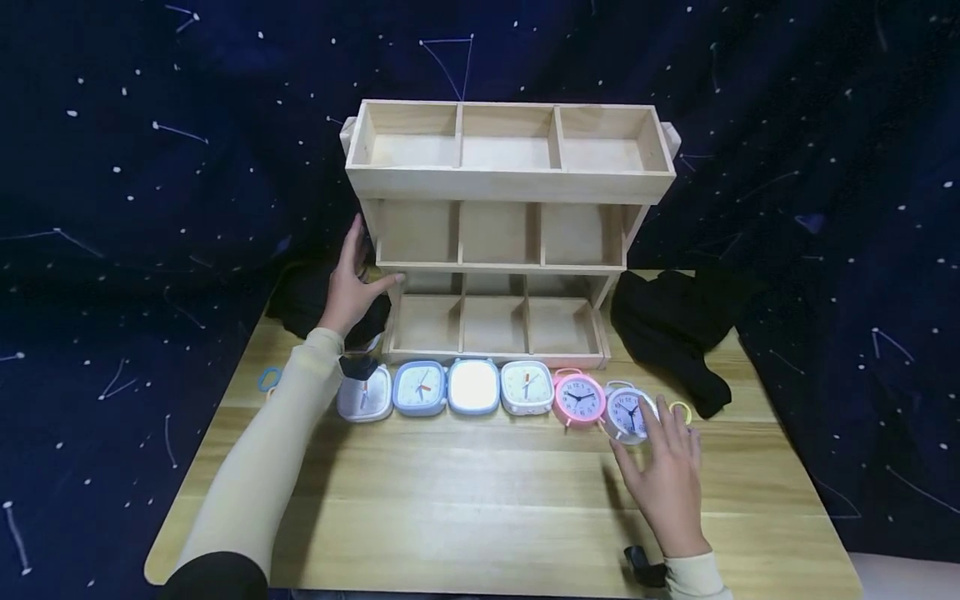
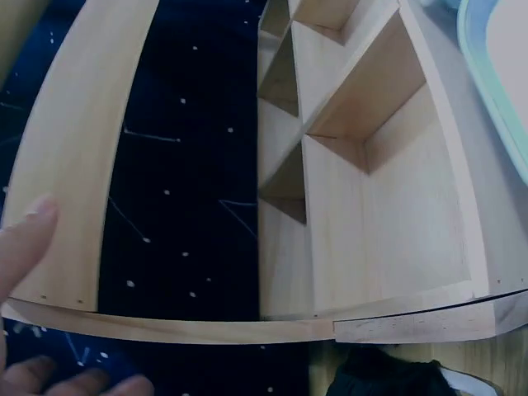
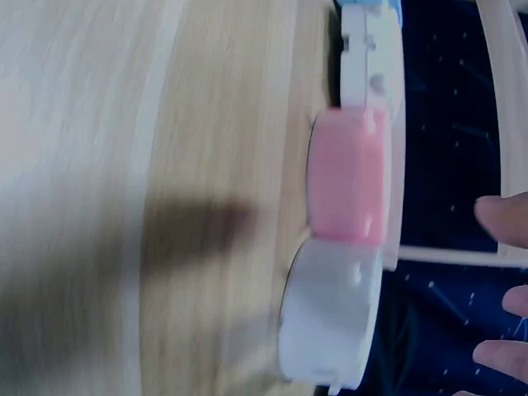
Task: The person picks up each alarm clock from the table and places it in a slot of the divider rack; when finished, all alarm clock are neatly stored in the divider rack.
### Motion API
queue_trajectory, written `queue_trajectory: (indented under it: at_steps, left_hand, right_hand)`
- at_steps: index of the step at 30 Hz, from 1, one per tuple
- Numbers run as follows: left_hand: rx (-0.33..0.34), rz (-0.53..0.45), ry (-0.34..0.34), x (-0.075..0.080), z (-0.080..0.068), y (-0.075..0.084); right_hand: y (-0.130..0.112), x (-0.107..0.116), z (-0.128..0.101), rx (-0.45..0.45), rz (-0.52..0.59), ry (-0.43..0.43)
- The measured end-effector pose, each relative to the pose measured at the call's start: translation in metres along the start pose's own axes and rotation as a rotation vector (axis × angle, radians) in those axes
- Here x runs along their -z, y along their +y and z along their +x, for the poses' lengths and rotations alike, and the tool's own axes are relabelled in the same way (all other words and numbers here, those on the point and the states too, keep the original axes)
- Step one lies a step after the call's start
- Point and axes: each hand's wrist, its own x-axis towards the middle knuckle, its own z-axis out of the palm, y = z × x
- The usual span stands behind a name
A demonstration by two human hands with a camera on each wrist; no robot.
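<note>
Filling the background is a dark blue cloth [image 1: 150, 167] flecked with white, hung behind and around a pale wooden worktop [image 1: 465, 500]. At the back of the worktop stands a wooden organiser [image 1: 510, 175] of three stepped tiers, each split into three open compartments. Two heaps of black fabric lie at its sides, one at the left [image 1: 300, 296] behind my forearm and a larger one at the right [image 1: 675, 325].

Along the front of the organiser runs a row of small alarm clocks: a white square one [image 1: 365, 396] partly under my left sleeve, a blue square one [image 1: 420, 387], a washed-out white one [image 1: 473, 386], another white square one [image 1: 527, 387], a pink round one [image 1: 579, 399] and a white round clock [image 1: 628, 412] at the right end. Something yellow [image 1: 681, 410] peeks out just past my right fingers; I cannot tell what it is.

My left hand [image 1: 348, 283] is spread open, fingers straight, with the thumb against the left edge of the organiser's middle tier and nothing gripped. My right hand [image 1: 663, 471] lies low over the worktop, fingers loosely extended, fingertips touching the white round clock's right side without closing round it. In the right wrist view that clock sits edge-on, touching the pink one.
</note>
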Motion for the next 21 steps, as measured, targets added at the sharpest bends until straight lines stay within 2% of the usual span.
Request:
queue_trajectory:
  at_steps: [4, 12, 18, 21]
  left_hand:
    - [0.018, -0.068, -0.018, -0.002, 0.008, 0.003]
    - [0.039, -0.034, 0.014, 0.005, 0.007, -0.01]
    - [0.027, -0.046, 0.004, -0.003, 0.01, -0.01]
    - [0.013, -0.053, -0.01, -0.008, 0.013, -0.01]
  right_hand:
    - [0.013, 0.003, 0.003, -0.04, -0.002, -0.033]
    - [0.041, -0.003, 0.017, 0.0, 0.003, -0.155]
    - [0.053, -0.005, 0.025, -0.069, -0.011, -0.303]
    - [0.056, -0.007, 0.027, -0.092, -0.04, -0.348]
